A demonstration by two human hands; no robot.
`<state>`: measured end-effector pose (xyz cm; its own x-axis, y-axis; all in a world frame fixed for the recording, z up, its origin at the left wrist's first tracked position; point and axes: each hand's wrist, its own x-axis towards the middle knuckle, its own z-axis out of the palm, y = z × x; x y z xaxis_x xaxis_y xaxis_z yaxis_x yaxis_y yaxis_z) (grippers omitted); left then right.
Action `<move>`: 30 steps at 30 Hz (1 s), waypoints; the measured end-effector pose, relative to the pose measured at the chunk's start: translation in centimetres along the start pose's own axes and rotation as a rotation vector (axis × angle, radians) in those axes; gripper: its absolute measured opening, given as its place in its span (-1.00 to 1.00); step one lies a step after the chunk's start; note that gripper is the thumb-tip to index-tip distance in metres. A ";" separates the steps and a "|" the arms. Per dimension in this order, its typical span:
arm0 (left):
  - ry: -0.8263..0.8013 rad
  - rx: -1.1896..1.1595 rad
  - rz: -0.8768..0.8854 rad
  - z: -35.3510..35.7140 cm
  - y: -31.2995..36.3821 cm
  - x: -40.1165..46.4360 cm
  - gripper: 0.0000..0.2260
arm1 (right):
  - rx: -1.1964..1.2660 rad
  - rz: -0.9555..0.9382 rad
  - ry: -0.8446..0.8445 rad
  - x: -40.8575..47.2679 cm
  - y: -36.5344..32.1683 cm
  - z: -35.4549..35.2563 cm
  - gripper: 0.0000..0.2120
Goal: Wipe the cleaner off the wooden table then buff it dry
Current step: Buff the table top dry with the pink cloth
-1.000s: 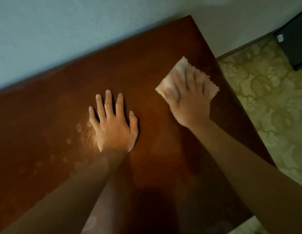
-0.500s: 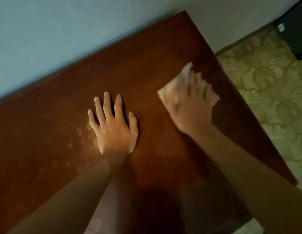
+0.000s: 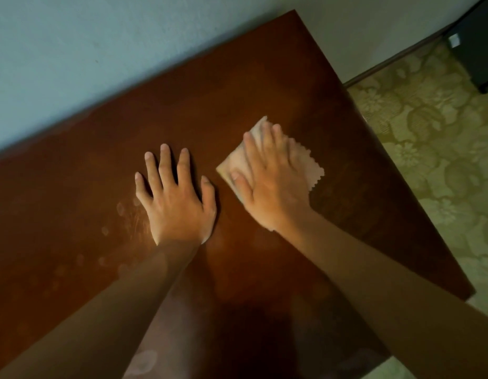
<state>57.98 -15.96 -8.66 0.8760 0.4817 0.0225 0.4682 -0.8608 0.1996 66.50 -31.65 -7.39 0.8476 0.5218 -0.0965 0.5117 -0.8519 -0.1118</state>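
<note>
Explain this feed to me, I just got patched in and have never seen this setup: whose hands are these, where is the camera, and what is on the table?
There is no machine here. A person is working with bare hands, and the one camera sits on their head, looking forward and down, so both arms reach into the picture from the bottom.

The left hand lies flat on the dark wooden table, fingers spread, holding nothing. The right hand presses flat, with straight fingers, on a pale cloth with a zigzag edge, lying on the table's right part.

Faint pale spots show on the wood just left of the left hand; they may be cleaner not yet wiped, but I cannot say for sure.

Past the table are a light wall, a patterned floor and a dark object in the top right corner.
</note>
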 end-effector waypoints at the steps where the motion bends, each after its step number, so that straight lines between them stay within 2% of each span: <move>1: -0.001 -0.007 0.000 0.0 0.0 0.0 -0.46 | -0.033 0.054 -0.009 0.6 1.4 -0.3 -0.31; 4: 0.005 -0.014 0.007 0.0 0.0 -0.1 -0.46 | -0.092 0.190 -0.023 1.7 5.2 -1.2 -0.29; 7: 0.001 -0.019 0.007 0.0 0.0 0.0 -0.46 | -0.074 0.200 0.013 1.2 5.0 -1.0 -0.29; 12: -0.008 -0.015 0.023 0.2 -0.2 0.0 -0.47 | 0.009 -0.045 0.068 -3.9 -0.4 0.9 -0.33; 14: -0.016 -0.026 0.023 0.0 -0.1 0.0 -0.47 | -0.001 -0.111 0.084 -4.7 -0.3 1.0 -0.32; 17: -0.055 -0.085 0.035 -0.8 0.0 0.0 -0.46 | -0.045 -0.012 0.012 -3.7 3.0 0.3 -0.29; 20: -0.081 -0.067 0.215 -1.5 -0.6 -0.6 -0.48 | -0.038 0.219 -0.037 -2.8 7.7 -0.8 -0.27; 23: -0.083 -0.024 0.453 -1.7 -1.0 -2.5 -0.49 | -0.025 0.280 -0.011 -3.1 8.5 -0.9 -0.27; 25: -0.093 -0.014 0.577 -1.3 -1.0 -4.3 -0.50 | -0.026 0.224 0.017 -4.3 6.1 -0.2 -0.28; 27: -0.125 0.023 0.663 -0.8 -1.1 -5.7 -0.51 | -0.016 0.075 0.020 -6.7 2.9 0.8 -0.30; 30: -0.149 0.048 0.677 -0.4 -1.4 -5.6 -0.50 | -0.018 -0.080 0.035 -9.0 1.0 1.7 -0.31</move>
<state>52.36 -17.43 -8.64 0.9820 -0.1888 -0.0088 -0.1856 -0.9718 0.1457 59.09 -37.10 -8.27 0.8079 0.5868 -0.0538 0.5803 -0.8082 -0.1002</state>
